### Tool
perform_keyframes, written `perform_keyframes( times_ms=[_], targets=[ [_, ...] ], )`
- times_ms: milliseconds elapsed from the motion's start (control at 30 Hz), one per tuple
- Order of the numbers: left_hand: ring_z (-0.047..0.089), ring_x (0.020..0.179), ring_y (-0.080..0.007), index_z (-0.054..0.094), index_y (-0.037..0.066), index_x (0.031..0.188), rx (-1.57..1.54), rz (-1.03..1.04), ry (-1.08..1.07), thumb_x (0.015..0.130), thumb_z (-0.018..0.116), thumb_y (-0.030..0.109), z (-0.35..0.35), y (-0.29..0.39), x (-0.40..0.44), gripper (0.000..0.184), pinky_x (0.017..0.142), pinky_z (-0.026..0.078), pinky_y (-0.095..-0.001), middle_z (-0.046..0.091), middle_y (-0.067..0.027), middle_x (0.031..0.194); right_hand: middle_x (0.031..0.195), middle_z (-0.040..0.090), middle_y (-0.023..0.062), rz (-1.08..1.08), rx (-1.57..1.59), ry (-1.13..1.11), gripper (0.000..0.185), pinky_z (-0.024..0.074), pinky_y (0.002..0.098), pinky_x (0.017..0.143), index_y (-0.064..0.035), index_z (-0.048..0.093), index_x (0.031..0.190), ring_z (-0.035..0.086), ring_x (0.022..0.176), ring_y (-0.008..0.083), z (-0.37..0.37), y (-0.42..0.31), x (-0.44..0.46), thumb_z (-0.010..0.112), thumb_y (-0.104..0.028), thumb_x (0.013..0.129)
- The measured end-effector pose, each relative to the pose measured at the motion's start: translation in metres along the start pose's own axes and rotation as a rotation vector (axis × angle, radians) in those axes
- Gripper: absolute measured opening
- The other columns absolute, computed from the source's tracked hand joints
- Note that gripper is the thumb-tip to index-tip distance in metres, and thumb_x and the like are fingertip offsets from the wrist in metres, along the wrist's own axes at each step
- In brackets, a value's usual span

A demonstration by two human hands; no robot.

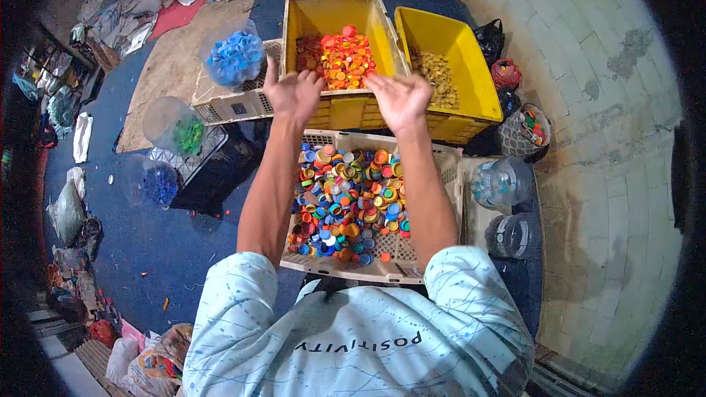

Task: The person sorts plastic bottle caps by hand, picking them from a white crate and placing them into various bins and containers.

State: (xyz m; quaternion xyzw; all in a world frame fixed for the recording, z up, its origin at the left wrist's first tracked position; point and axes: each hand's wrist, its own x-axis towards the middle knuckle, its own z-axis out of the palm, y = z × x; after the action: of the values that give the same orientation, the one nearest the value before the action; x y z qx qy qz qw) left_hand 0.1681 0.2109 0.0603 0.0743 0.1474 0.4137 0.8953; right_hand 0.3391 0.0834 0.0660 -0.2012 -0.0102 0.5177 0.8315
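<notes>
Both my hands are held up at the near rim of a yellow crate [334, 0] with red and orange bottle caps [346, 59] in it. My left hand [296, 95] is open at the rim's left corner, thumb apart from the fingers, with nothing seen in it. At the right corner my right hand [401, 99] is also open, its fingers stretched toward the caps. One larger red cap [349, 31] shows above the others; I cannot tell whether it rests on them. Below my forearms, a pale plastic crate [382, 273] holds mixed-colour bottle caps [346, 202].
Another yellow crate [478, 51] holds tan caps. On the left stand clear containers of blue caps [235, 57], green caps [188, 136] and dark blue caps [159, 184]. Clear containers [503, 181] stand on the right, near a patterned basket [522, 136] and a wall [596, 140].
</notes>
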Motion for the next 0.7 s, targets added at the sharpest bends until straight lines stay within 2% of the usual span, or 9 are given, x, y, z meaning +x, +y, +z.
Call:
perform_keyframes(
  times_ms=[33, 100, 167, 200, 233, 300, 400, 533, 700],
  targets=[
    [0.047, 0.093, -0.0223, 0.036, -0.003, 0.125, 0.058, 0.071, 0.077, 0.084, 0.057, 0.051, -0.004, -0.003, -0.015, 0.071, 0.082, 0.039, -0.0379, 0.045, -0.0141, 0.110, 0.141, 0.021, 0.0334, -0.043, 0.006, -0.005, 0.017, 0.0097, 0.0569, 0.114, -0.0017, 0.045, 0.081, 0.014, 0.138, 0.0432, -0.009, 0.001, -0.015, 0.048, -0.018, 0.078],
    [0.044, 0.070, -0.0127, 0.048, 0.003, 0.098, 0.264, 0.169, 0.221, 0.087, 0.057, 0.036, -0.028, -0.012, -0.044, 0.036, 0.067, 0.038, -0.0278, 0.046, -0.0034, 0.083, 0.145, 0.010, 0.0360, -0.103, -0.078, 0.079, 0.068, 0.0129, 0.0564, 0.114, 0.0113, 0.024, 0.129, 0.008, 0.139, 0.0458, -0.037, 0.014, -0.040, 0.053, -0.017, 0.074],
    [0.034, 0.047, -0.0016, 0.050, 0.013, 0.063, 0.562, 0.219, 0.350, 0.087, 0.055, 0.019, -0.094, -0.029, -0.059, 0.026, 0.050, 0.031, -0.0186, 0.038, 0.0091, 0.054, 0.146, 0.015, 0.0320, -0.061, -0.162, 0.175, 0.061, 0.0196, 0.0542, 0.113, 0.0081, 0.027, 0.132, 0.020, 0.137, 0.0433, -0.047, 0.028, -0.082, 0.050, -0.020, 0.083],
    [0.038, 0.051, -0.0027, 0.052, 0.011, 0.068, 0.782, 0.275, 0.301, 0.086, 0.059, 0.017, -0.125, -0.038, -0.074, 0.020, 0.048, 0.029, -0.0170, 0.043, 0.0073, 0.057, 0.145, 0.023, 0.0299, -0.027, -0.201, 0.122, 0.058, 0.0231, 0.0537, 0.113, 0.0064, 0.031, 0.133, 0.028, 0.134, 0.0419, -0.079, 0.036, -0.095, 0.049, -0.020, 0.084],
    [0.047, 0.059, -0.0053, 0.056, 0.007, 0.075, 0.975, 0.227, 0.529, 0.083, 0.065, 0.014, -0.124, -0.050, -0.097, 0.014, 0.053, 0.036, -0.0187, 0.051, 0.0032, 0.066, 0.139, 0.034, 0.0279, 0.007, -0.189, 0.245, 0.057, 0.0286, 0.0529, 0.110, 0.0040, 0.035, 0.132, 0.035, 0.130, 0.0403, -0.083, 0.046, -0.113, 0.050, -0.017, 0.081],
    [0.056, 0.073, -0.0142, 0.058, 0.001, 0.091, 1.192, 0.526, 0.482, 0.078, 0.072, 0.015, -0.196, -0.076, -0.094, 0.024, 0.065, 0.046, -0.0272, 0.059, -0.0058, 0.081, 0.131, 0.043, 0.0222, 0.061, -0.290, 0.239, 0.053, 0.0389, 0.0479, 0.102, 0.0001, 0.040, 0.128, 0.049, 0.116, 0.0336, -0.113, 0.065, -0.139, 0.051, -0.011, 0.078],
    [0.060, 0.083, -0.0288, 0.057, 0.000, 0.098, 1.711, 0.736, 0.448, 0.072, 0.076, 0.017, -0.176, -0.089, -0.105, 0.037, 0.075, 0.047, -0.0396, 0.062, -0.0153, 0.092, 0.126, 0.049, 0.0180, 0.101, -0.371, 0.224, 0.049, 0.0429, 0.0447, 0.097, -0.0011, 0.042, 0.125, 0.052, 0.111, 0.0285, -0.125, 0.084, -0.166, 0.051, -0.005, 0.077],
    [0.054, 0.092, -0.0365, 0.057, 0.002, 0.098, 1.958, 0.759, 0.339, 0.069, 0.076, 0.019, -0.164, -0.092, -0.086, 0.038, 0.083, 0.042, -0.0458, 0.060, -0.0154, 0.093, 0.118, 0.054, 0.0139, 0.123, -0.449, 0.218, 0.048, 0.0468, 0.0393, 0.091, -0.0026, 0.045, 0.123, 0.055, 0.106, 0.0233, -0.120, 0.093, -0.181, 0.052, -0.001, 0.076],
    [0.052, 0.088, -0.0340, 0.056, 0.004, 0.093, 2.127, 0.669, 0.321, 0.069, 0.077, 0.025, -0.171, -0.099, -0.069, 0.037, 0.079, 0.039, -0.0459, 0.061, -0.0125, 0.091, 0.114, 0.057, 0.0099, 0.101, -0.560, 0.169, 0.046, 0.0494, 0.0328, 0.084, -0.0031, 0.046, 0.121, 0.058, 0.100, 0.0190, -0.116, 0.088, -0.190, 0.053, -0.001, 0.076]
  ],
)
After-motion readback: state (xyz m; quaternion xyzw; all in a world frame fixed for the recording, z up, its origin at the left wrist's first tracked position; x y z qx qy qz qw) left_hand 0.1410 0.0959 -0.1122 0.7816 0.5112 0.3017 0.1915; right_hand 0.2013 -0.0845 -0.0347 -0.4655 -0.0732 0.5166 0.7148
